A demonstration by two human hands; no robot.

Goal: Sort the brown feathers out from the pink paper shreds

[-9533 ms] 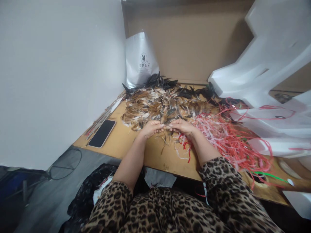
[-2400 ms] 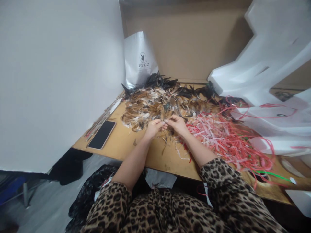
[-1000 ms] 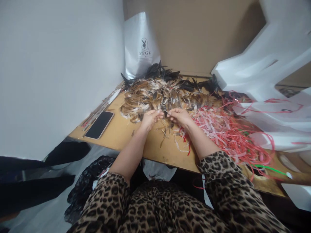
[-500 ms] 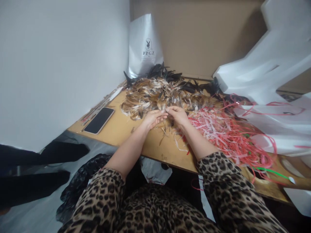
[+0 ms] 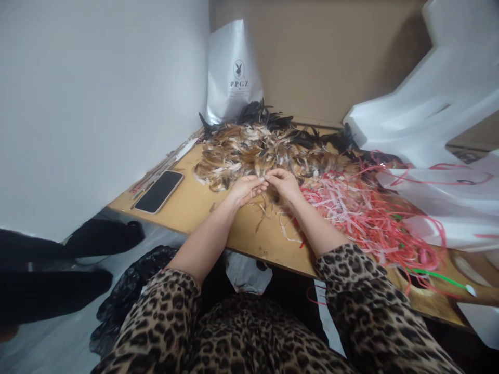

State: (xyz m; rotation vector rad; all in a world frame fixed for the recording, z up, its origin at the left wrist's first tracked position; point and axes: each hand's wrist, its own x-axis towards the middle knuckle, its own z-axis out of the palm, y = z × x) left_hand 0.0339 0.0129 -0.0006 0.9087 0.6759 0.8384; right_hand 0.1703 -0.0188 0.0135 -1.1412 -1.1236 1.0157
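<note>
My left hand and my right hand meet fingertip to fingertip at the near edge of a heap of feathers. Thumb and forefinger of each are pinched together. Between them is a small pale bit, too small to name; brown feathers show right behind it. The heap is brown and cream, with black feathers along its back. A few loose thin feathers lie under my hands. Beside my right forearm spreads a tangle of red and white ribbon strips.
A phone lies on the wooden table at left, near thin sticks. Behind the feathers stands a white printed bag. White foam-like pieces crowd the right side. A black plastic bag sits on the floor, beside dark-clothed legs.
My hands stay pinched together at almost the same spot, with only slight finger movement. The view has shifted a little, and the dark legs at left have moved slightly.
</note>
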